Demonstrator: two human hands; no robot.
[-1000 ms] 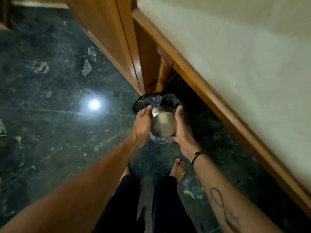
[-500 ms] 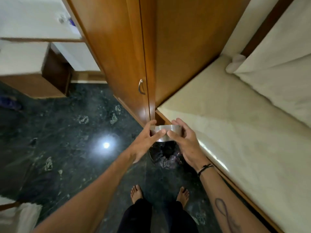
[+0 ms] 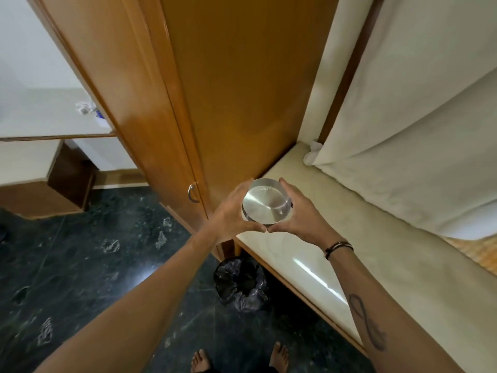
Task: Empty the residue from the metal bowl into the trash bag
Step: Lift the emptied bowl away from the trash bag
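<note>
Head view: one bowl [image 3: 266, 203], held up in front of the wardrobe [image 3: 228, 103], its open side facing the camera. The left hand [image 3: 231, 216] and right hand [image 3: 298, 214] each clasp its wall, thumbs meeting below. Stiff, light, probably slick steel; the rim grips best. One bag [image 3: 240, 284] sits on the floor below. A pale smear inside may be residue.

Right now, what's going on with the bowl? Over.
Left hand and right hand both grip the metal bowl. Bowl held up, opening toward camera. Trash bag on floor below. Nothing in the way.
</note>
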